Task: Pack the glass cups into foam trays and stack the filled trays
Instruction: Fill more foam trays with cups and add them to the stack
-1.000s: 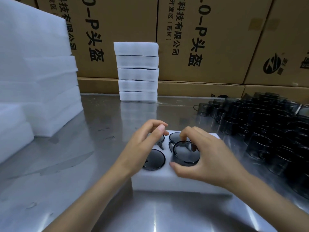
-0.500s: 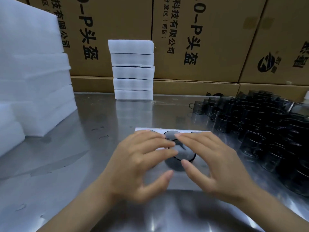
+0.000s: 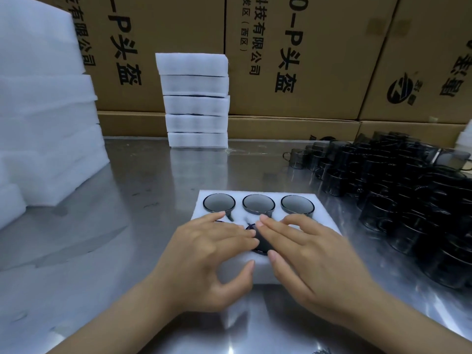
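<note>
both hands flat now: left hand (image 3: pixel 204 249) and right hand (image 3: pixel 304 254) released last glass cup (image 3: pixel 259 242), fingers straight, pressing near row into foam tray (image 3: pixel 258 214); tray looks full, stacking onto filled stack (image 3: pixel 195 100) likely next
</note>
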Motion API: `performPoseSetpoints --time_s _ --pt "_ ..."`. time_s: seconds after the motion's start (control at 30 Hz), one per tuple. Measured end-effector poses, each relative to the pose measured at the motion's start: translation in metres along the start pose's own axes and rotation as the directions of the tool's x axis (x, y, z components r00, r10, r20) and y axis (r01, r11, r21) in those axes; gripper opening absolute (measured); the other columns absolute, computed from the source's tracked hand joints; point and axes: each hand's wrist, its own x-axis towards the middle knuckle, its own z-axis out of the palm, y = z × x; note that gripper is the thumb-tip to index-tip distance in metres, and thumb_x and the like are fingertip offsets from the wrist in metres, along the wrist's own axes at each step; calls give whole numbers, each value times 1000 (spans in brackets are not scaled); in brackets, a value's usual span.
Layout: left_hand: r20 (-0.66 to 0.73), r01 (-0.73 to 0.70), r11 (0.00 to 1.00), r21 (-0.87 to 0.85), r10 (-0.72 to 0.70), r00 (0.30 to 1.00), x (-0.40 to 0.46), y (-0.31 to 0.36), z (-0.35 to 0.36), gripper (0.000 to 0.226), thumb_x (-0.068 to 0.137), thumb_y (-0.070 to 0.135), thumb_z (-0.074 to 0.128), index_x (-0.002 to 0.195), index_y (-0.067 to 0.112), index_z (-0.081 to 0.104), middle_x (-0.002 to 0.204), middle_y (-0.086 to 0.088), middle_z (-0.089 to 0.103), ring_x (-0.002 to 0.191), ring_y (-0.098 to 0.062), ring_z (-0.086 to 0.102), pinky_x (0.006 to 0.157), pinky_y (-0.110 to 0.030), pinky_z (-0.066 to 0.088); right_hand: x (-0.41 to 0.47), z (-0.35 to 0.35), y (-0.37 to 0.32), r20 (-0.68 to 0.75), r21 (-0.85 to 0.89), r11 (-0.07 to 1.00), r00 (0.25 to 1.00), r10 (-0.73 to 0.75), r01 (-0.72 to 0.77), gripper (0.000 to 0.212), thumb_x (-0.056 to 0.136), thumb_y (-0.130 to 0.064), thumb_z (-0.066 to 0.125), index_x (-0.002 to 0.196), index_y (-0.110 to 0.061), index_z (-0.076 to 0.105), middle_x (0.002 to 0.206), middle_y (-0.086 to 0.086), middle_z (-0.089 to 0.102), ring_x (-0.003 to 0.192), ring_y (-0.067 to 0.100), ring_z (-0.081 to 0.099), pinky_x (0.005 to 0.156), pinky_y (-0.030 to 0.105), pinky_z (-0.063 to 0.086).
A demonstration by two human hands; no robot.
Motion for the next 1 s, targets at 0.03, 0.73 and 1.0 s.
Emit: performPoseSetpoints --time_s 0.03,0.73,1.0 --pt "0 -3 1000 3 3 1000 0 0 1 28 74 33 58 89 19 77 99 11 73 94 -4 68 93 -32 49 0 -1 0 5 -6 1000 1000 7 -7 48 90 -35 36 122 -13 64 126 -5 62 99 20 61 75 33 55" --pt "-145 250 943 -219 -285 947 -7 -19 -3 34 88 35 40 97 19 69 98 11 63 94 -14 59 80 -37 46 64 -29 198 112 -158 527 515 849 -835 47 90 -27 58 132 -7 45 134 18 41 126 37 32 93 48 40" --pt "-145 254 941 -223 -289 946 -7 -21 -2 32 88 34 40 98 21 68 97 19 62 93 -6 57 80 -26 44 47 -10 213 132 -198 536 520 844 -820 21 93 -28 57 110 -16 61 136 15 40 125 37 32 90 49 42"
